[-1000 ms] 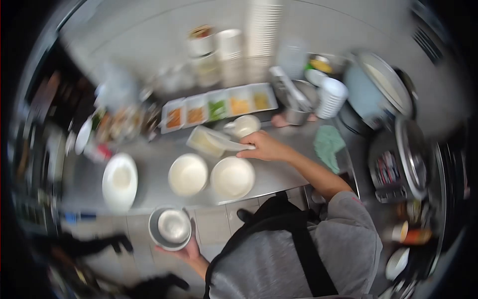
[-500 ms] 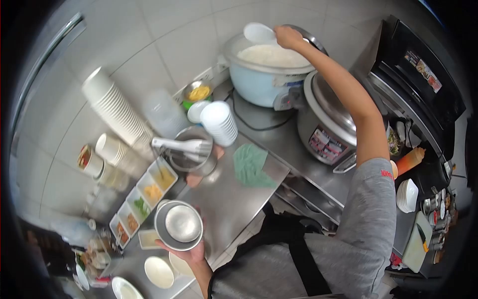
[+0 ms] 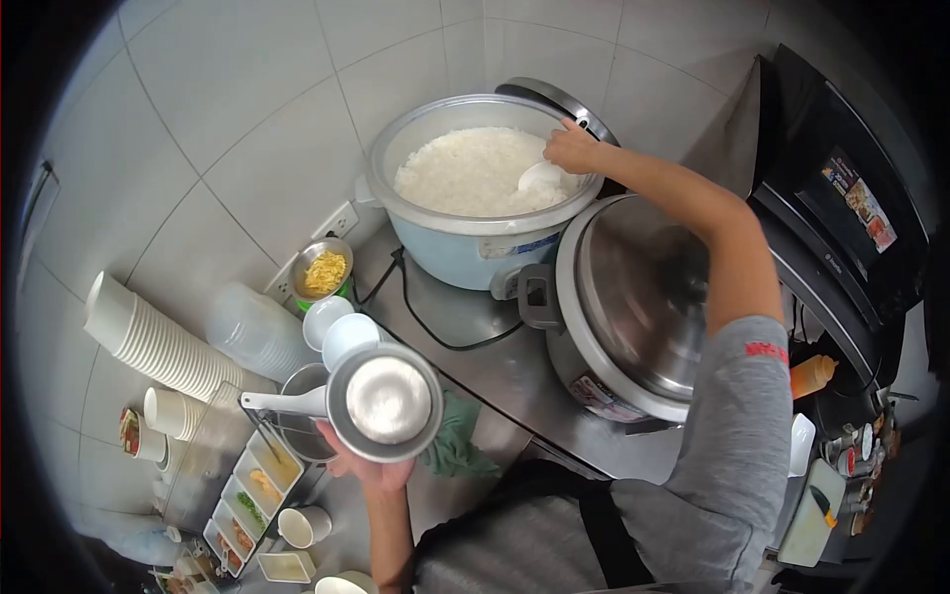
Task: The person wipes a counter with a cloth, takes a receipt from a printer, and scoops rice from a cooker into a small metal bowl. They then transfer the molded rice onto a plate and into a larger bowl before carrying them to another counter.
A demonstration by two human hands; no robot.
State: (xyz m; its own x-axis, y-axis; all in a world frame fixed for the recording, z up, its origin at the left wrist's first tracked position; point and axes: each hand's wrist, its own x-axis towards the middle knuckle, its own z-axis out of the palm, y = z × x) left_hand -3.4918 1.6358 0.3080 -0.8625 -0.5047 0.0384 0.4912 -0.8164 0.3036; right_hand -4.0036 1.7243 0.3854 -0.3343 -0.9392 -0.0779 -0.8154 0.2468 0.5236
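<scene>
My right hand (image 3: pixel 574 148) grips a white rice paddle (image 3: pixel 539 176), its blade resting in the cooked rice (image 3: pixel 460 168). The rice fills a large light-blue rice cooker (image 3: pixel 445 238) that stands uncovered against the tiled wall. Lower down, my left hand (image 3: pixel 374 473) is closed around a round metal bowl (image 3: pixel 388 400) from below and holds it up. I see nothing in the bowl but its shiny bottom. Behind the bowl is a metal pot (image 3: pixel 302 436) with white-handled tongs (image 3: pixel 287 401) lying across it, partly hidden.
A second, lidded cooker (image 3: pixel 633 307) stands right of the open one. Stacked paper bowls (image 3: pixel 163 332), a dish of yellow shreds (image 3: pixel 325 272) and a tray of condiments (image 3: pixel 252 505) line the wall. A green cloth (image 3: pixel 460 436) lies on the steel counter.
My right hand has lowered the rice paddle from above the cooker's rim into the rice. My left hand has brought the metal bowl up closer to the cooker. The camera view has shifted.
</scene>
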